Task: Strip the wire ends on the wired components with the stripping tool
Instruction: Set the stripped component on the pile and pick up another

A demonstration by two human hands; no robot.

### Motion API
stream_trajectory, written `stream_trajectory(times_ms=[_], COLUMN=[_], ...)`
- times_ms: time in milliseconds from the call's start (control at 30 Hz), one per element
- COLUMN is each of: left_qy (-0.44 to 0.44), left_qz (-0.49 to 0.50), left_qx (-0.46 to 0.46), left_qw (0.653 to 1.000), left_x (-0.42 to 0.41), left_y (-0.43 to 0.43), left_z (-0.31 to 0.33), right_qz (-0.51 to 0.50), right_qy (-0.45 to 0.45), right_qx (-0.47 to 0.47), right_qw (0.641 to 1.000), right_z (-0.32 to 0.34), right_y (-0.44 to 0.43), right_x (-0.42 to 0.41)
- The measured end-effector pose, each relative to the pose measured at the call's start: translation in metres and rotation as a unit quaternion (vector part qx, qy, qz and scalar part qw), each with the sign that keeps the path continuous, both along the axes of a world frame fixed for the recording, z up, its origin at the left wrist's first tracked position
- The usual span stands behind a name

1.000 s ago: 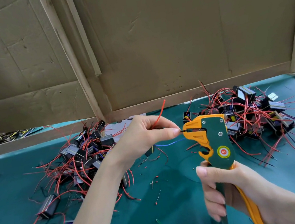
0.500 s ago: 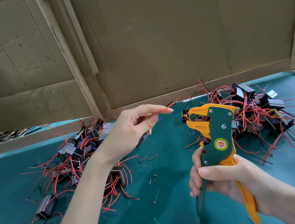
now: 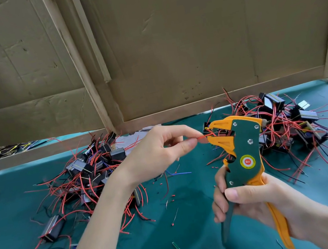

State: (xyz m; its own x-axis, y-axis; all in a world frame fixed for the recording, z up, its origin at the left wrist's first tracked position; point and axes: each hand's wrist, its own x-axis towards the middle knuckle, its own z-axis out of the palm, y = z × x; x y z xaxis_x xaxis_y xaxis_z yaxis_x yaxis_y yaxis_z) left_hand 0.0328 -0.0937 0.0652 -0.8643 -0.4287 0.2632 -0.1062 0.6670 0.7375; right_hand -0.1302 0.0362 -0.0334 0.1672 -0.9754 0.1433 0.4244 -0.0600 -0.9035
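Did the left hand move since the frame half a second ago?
Yes. The left hand, pinching a red wire, has come down from the wooden strip under the cardboard to the stripping tool's jaws.

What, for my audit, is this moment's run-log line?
left hand: pinches red wire, tip at stripping tool mouth | right hand: grips handles | jaws: open

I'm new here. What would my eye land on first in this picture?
The orange-and-green stripping tool stands out at centre right, gripped by the right hand. The left hand pinches a red wire whose tip reaches the tool's open jaws. On the teal table, a left heap and a right heap of small components trail tangled red wires.
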Motion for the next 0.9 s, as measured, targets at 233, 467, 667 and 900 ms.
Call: stream_trajectory(times_ms=[233,467,667,900], left_qy=[-0.041,-0.093,-0.128,-0.182], left_qz=[-0.013,-0.046,-0.076,0.038], left_qx=[0.008,0.004,0.012,-0.024], left_qw=[0.999,0.995,0.989,0.982], left_x=[0.005,0.015,0.023,0.010], left_y=[-0.004,-0.006,-0.007,-0.020], left_z=[0.001,0.010,0.017,-0.006], right_qz=[0.037,0.046,-0.018,0.011], right_qy=[0.020,0.070,0.087,-0.136], right_qx=[-0.006,0.026,0.098,0.180], right_qw=[0.999,0.996,0.991,0.974], right_z=[-0.004,0.005,0.014,0.004], right_y=[0.001,0.007,0.018,0.010], right_x=[-0.003,0.001,0.021,0.038])
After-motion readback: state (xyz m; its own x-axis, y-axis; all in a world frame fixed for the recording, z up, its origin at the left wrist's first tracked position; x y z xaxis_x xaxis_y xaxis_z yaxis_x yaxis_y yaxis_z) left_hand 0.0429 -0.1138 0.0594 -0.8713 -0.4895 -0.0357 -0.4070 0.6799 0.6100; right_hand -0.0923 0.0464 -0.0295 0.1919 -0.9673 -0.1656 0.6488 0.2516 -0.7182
